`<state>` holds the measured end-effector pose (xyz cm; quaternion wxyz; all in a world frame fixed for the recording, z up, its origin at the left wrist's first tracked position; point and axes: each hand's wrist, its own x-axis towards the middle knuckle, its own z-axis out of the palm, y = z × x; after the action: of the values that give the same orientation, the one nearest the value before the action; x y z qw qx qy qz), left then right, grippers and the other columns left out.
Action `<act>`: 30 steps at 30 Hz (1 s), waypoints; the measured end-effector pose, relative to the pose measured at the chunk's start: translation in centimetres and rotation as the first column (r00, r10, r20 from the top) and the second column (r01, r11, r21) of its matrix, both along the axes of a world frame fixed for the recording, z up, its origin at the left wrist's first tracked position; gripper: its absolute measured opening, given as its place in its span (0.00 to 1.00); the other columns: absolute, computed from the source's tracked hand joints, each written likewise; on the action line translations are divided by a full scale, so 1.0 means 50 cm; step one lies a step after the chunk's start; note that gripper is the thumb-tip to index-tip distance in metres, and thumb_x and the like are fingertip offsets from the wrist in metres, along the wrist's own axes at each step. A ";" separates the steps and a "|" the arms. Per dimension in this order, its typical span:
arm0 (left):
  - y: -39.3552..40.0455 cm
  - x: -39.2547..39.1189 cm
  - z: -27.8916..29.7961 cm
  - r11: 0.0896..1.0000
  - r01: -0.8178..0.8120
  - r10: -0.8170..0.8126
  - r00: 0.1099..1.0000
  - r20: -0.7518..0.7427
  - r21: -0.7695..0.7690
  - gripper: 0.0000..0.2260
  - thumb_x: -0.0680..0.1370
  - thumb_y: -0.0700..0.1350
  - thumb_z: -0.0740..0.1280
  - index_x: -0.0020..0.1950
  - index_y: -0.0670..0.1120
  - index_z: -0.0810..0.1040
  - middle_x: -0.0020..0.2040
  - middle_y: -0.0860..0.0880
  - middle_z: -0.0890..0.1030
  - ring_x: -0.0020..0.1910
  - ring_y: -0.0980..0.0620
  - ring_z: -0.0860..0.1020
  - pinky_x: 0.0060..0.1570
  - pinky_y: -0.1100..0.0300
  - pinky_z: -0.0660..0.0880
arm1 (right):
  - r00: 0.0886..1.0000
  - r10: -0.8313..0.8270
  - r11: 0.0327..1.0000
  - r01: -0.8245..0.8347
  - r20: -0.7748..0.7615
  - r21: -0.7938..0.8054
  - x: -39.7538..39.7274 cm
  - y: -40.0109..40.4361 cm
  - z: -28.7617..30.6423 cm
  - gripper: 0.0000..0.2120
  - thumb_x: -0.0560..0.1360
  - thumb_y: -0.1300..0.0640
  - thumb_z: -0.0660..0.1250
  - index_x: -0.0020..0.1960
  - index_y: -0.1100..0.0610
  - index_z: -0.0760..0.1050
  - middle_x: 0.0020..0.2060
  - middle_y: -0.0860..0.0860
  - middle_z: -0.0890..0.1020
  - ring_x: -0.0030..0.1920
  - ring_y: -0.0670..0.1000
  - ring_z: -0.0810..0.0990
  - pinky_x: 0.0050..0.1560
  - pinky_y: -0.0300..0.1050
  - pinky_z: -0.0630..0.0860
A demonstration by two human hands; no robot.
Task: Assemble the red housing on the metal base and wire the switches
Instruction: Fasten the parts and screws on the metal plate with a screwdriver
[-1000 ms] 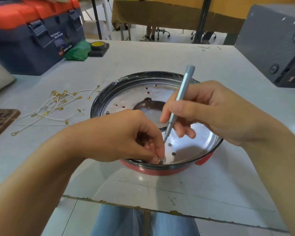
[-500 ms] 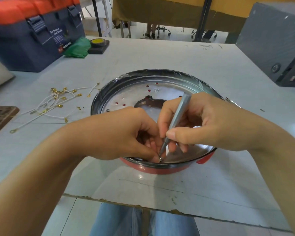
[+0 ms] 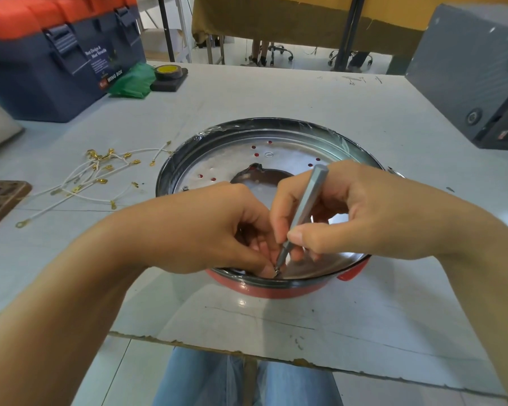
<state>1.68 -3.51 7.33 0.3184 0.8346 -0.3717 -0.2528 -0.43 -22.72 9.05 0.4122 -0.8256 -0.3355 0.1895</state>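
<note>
Shiny polished metal base (image 3: 279, 153), glossy red housing (image 3: 264, 290) perhaps plastic, matt grey metal screwdriver (image 3: 305, 203)

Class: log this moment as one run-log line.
right hand: holds screwdriver | left hand: pinches screw | tip on screw, near rim

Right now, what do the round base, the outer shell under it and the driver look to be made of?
Round base: bright bare metal, mirror-like glare, punched holes; probably steel or aluminium.
Outer shell: smooth red, soft sheen; looks like moulded plastic, could be painted metal.
Driver: matte grey faceted barrel, likely anodised aluminium, in the right hand.
</note>
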 end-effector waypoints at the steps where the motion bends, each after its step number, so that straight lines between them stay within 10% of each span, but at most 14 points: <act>1: 0.000 0.000 0.000 1.000 0.000 0.000 1.000 -0.001 -0.004 0.05 0.71 0.43 0.73 0.40 0.53 0.82 0.32 0.59 0.79 0.32 0.60 0.76 0.37 0.68 0.72 | 1.000 0.007 1.000 -0.007 0.017 -0.020 0.001 -0.001 0.003 0.05 0.72 0.60 0.64 0.41 0.51 0.78 0.36 0.46 0.81 0.36 0.43 0.79 0.40 0.34 0.76; 10: 0.002 -0.004 0.003 1.000 -0.021 0.020 0.999 0.048 0.021 0.04 0.71 0.45 0.73 0.37 0.52 0.80 0.33 0.54 0.80 0.33 0.56 0.77 0.38 0.57 0.76 | 0.991 0.090 0.991 -0.079 0.097 -0.106 0.021 0.007 0.042 0.07 0.70 0.63 0.71 0.44 0.52 0.81 0.38 0.45 0.83 0.40 0.45 0.81 0.40 0.34 0.76; 23: 0.001 -0.006 0.000 1.000 -0.011 0.011 0.999 0.046 -0.003 0.05 0.71 0.41 0.73 0.37 0.51 0.82 0.30 0.56 0.79 0.29 0.61 0.74 0.33 0.71 0.69 | 0.907 0.156 0.932 -0.004 0.391 -0.362 0.033 0.030 0.069 0.07 0.62 0.52 0.74 0.39 0.51 0.79 0.30 0.42 0.81 0.29 0.36 0.78 0.28 0.21 0.67; 30: 0.001 -0.007 0.000 1.000 -0.011 0.011 0.999 0.049 -0.003 0.02 0.71 0.43 0.73 0.40 0.49 0.82 0.37 0.51 0.82 0.36 0.53 0.79 0.42 0.56 0.76 | 0.853 0.250 0.888 -0.013 0.459 -0.459 0.030 0.038 0.061 0.09 0.62 0.42 0.69 0.37 0.45 0.76 0.35 0.34 0.79 0.27 0.27 0.73 0.25 0.16 0.59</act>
<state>1.35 -3.45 7.34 0.3119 0.8422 -0.3750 -0.2298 1.06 -20.84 12.08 0.0982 -0.8916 -0.4371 0.0656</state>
